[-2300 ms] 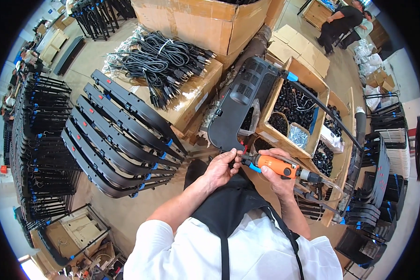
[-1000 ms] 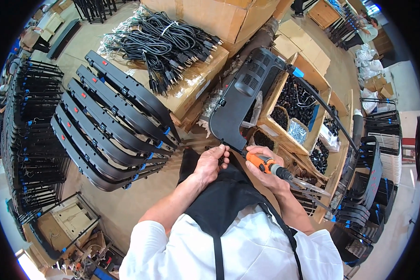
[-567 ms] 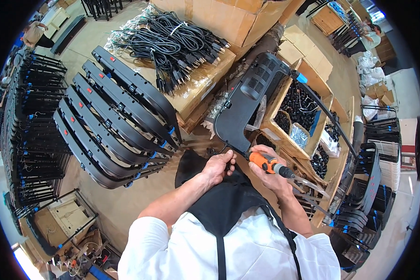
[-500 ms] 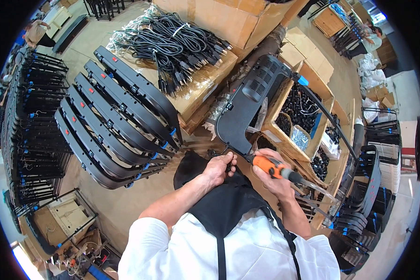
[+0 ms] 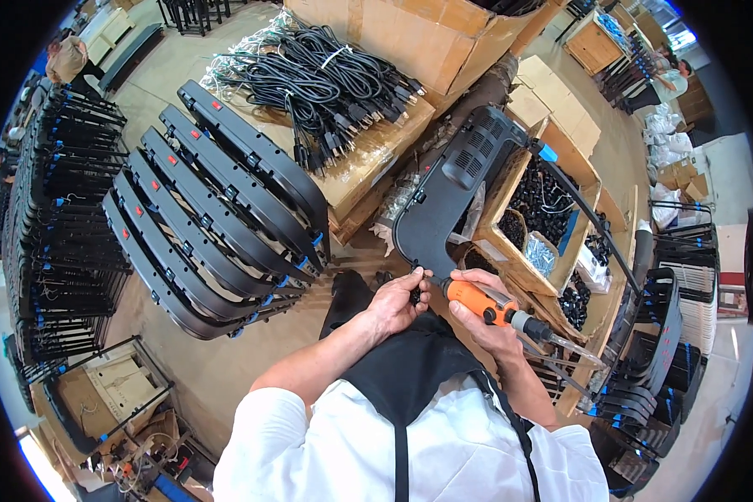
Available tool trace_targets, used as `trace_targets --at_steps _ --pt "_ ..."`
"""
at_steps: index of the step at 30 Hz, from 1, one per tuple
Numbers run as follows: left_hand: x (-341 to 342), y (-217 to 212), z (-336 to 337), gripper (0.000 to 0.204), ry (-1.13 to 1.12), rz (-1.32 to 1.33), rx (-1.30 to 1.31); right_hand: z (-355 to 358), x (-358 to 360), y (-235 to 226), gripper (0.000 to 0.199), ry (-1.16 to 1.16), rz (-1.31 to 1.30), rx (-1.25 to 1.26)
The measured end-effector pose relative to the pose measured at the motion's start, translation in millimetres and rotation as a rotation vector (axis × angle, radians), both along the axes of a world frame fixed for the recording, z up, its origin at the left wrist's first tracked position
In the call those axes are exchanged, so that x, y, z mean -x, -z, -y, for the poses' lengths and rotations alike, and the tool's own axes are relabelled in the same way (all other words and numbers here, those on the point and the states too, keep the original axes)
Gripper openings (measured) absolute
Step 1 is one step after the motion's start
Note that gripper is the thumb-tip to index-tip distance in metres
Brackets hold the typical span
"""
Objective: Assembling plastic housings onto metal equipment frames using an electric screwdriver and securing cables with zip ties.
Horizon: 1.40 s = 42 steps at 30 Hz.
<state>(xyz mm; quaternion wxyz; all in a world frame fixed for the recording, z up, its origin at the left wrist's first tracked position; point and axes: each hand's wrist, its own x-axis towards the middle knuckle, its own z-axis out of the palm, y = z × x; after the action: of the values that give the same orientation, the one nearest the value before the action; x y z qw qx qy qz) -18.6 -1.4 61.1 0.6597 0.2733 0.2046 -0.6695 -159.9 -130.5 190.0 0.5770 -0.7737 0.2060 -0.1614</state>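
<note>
My right hand (image 5: 487,322) is wrapped round an orange air screwdriver (image 5: 475,301), whose nose points left toward my other hand. Close by, my left hand (image 5: 400,303) has its fingers curled around small dark parts (image 5: 416,295), too small to name for sure. Its thumb and forefinger are pinched together at the near edge of a black curved plastic panel (image 5: 433,211). This panel has a vented hump at its far end and rests slanted beside the parts bins. Whether the driver's tip touches anything, I cannot tell.
Several similar black panels with red switches (image 5: 217,105) stand in a row on the left. Bundled black power cords (image 5: 335,75) lie on a cardboard box behind. At right, a wooden bin (image 5: 510,188) holds small black parts and silver screws (image 5: 540,253). Black frames (image 5: 67,226) are stacked far left.
My left hand has turned slightly, so the dark parts in its fingers show more. The driver stays in my right hand, a little further left. The whole view has shifted slightly.
</note>
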Motion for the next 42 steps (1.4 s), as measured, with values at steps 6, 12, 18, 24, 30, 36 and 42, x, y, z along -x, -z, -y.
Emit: trace_targets --at_steps 6,12,18,24,30,36,42 --pt "-1 -6 2 0.027 0.023 0.072 -0.096 -7 -20 -4 0.045 0.060 -0.061 -0.048" --pt "0 6 -8 0.025 0.094 0.217 0.004 -1 -40 14 0.042 0.011 -0.026 0.090" --pt "-4 4 -15 0.025 0.086 0.234 -0.012 -2 -52 18 0.037 -0.037 -0.119 0.116" --pt "-7 4 -15 0.032 0.101 0.277 -0.022 -1 -56 13 0.030 -0.079 -0.181 0.129" --pt "-6 4 -20 0.035 0.146 0.325 0.001 3 -56 18 0.028 -0.093 -0.121 0.096" --pt "-4 -6 -18 0.032 0.047 0.280 -0.044 3 -60 16 0.037 -0.081 -0.174 0.065" --pt "-14 -5 -14 0.029 0.028 0.256 0.026 12 -44 15 0.046 0.037 0.053 0.026"
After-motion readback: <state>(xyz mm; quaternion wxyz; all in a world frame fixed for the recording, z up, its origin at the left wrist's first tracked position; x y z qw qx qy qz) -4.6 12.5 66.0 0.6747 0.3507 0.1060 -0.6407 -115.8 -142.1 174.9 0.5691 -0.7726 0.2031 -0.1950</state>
